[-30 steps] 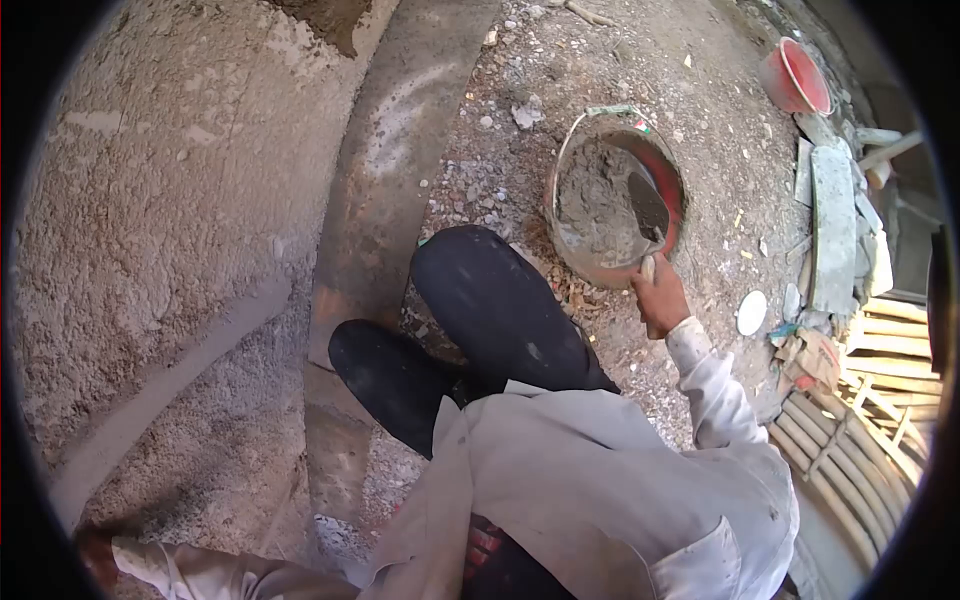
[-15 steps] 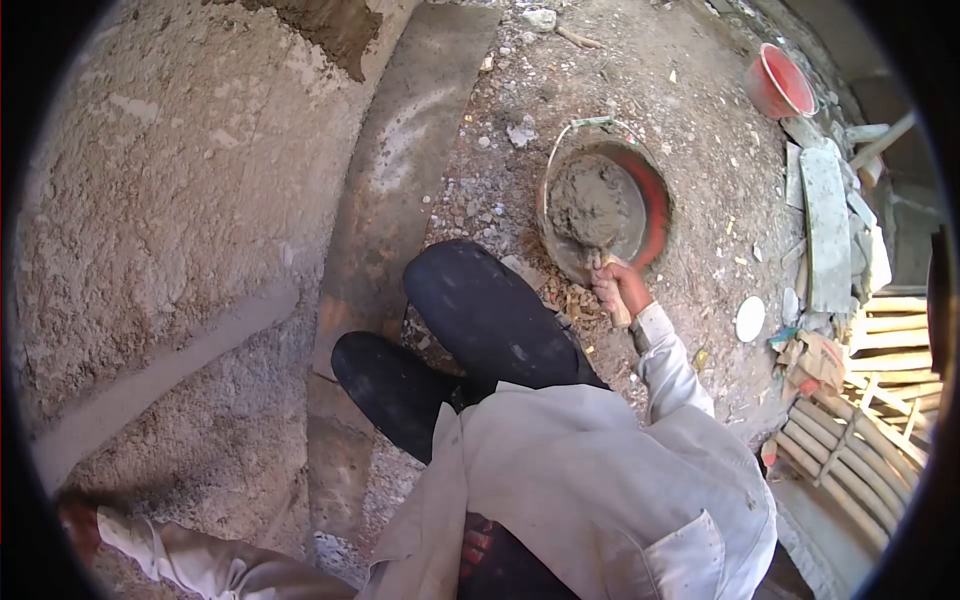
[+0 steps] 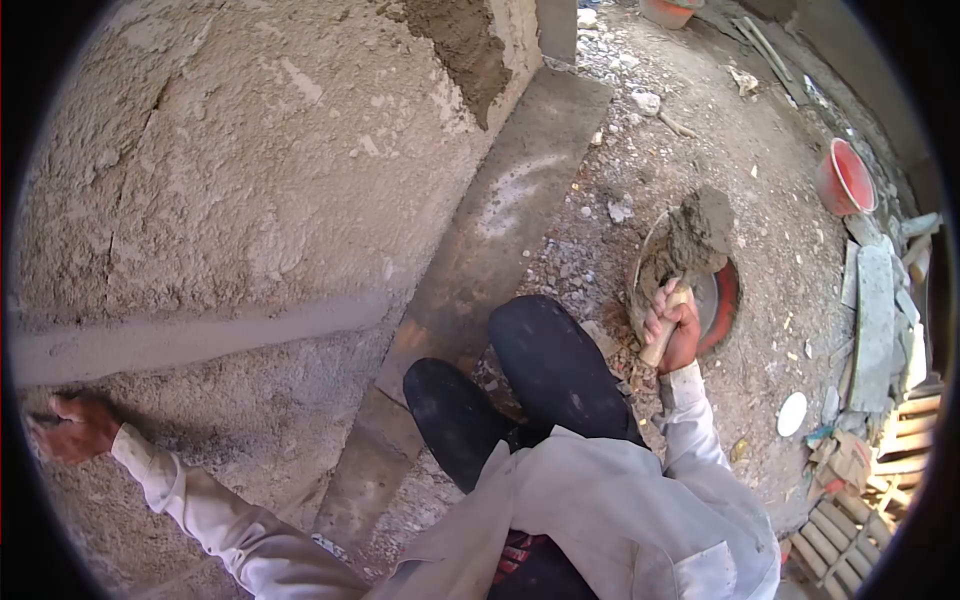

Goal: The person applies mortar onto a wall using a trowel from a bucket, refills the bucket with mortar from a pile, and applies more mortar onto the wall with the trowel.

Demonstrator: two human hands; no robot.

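My right hand [image 3: 675, 325] is closed round the wooden handle of a trowel [image 3: 660, 340]. A thick heap of wet grey mortar [image 3: 703, 225] covers the trowel's blade, which is hidden under it. The load is above a bucket [image 3: 727, 315] with a red inner wall, which holds more mortar and stands on the ground. Far to the left, my left hand [image 3: 75, 428] rests against the rough wall [image 3: 220, 200], below a smoother raised band [image 3: 200, 340]. Its fingers look apart and hold nothing that I can see.
A darker wet patch [image 3: 465, 50] marks the wall's top. A long flat board [image 3: 500, 200] lies along its foot. Rubble covers the ground. To the right are a red bucket [image 3: 846, 178], a grey plank [image 3: 873, 325], a white disc [image 3: 792, 414] and bamboo poles [image 3: 835, 545].
My right hand has lifted the trowel with a heap of mortar up from inside the bucket. The view has swung left, showing more of the wall and my left hand.
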